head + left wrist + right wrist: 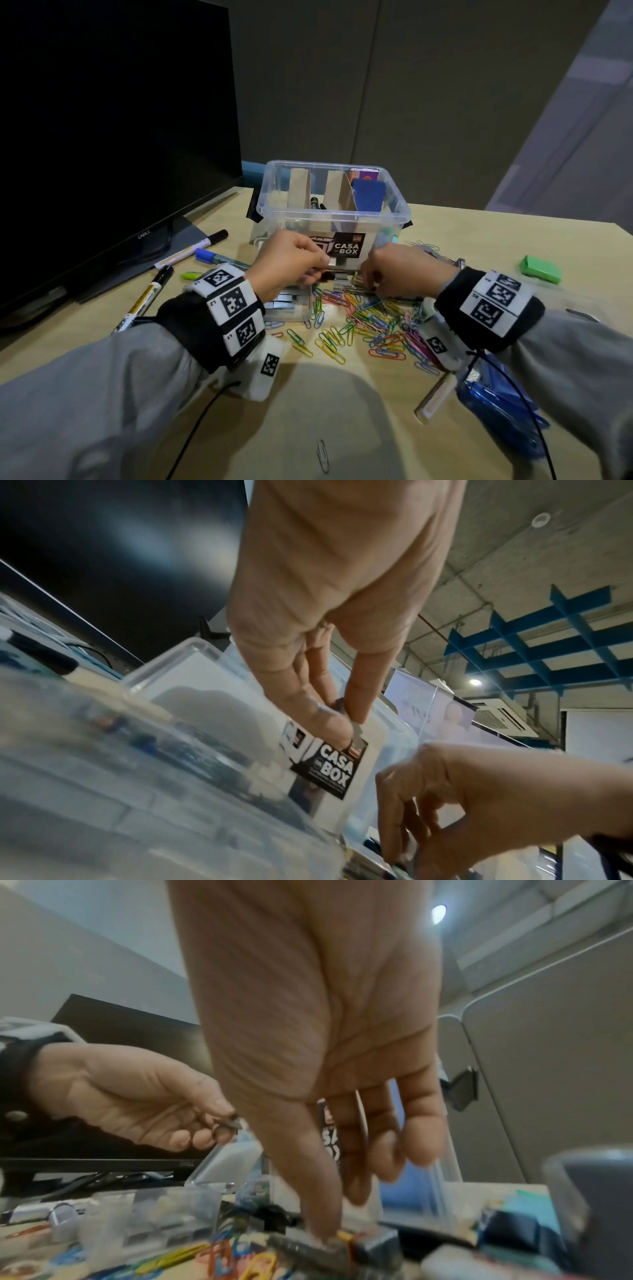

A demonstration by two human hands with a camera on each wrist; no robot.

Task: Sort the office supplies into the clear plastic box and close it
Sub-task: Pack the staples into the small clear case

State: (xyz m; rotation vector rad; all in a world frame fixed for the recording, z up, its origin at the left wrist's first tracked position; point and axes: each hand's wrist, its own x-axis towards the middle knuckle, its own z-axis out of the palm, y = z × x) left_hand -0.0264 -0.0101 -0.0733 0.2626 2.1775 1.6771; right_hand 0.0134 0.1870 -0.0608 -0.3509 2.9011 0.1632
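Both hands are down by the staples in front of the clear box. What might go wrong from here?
1. The left hand pinches only a small staple strip at its fingertips; it may break or drop into the paper clips.
2. The right hand presses into clutter, so it could scatter clips off the desk.
3. The clear box stands right behind both hands; a knock might shove it.
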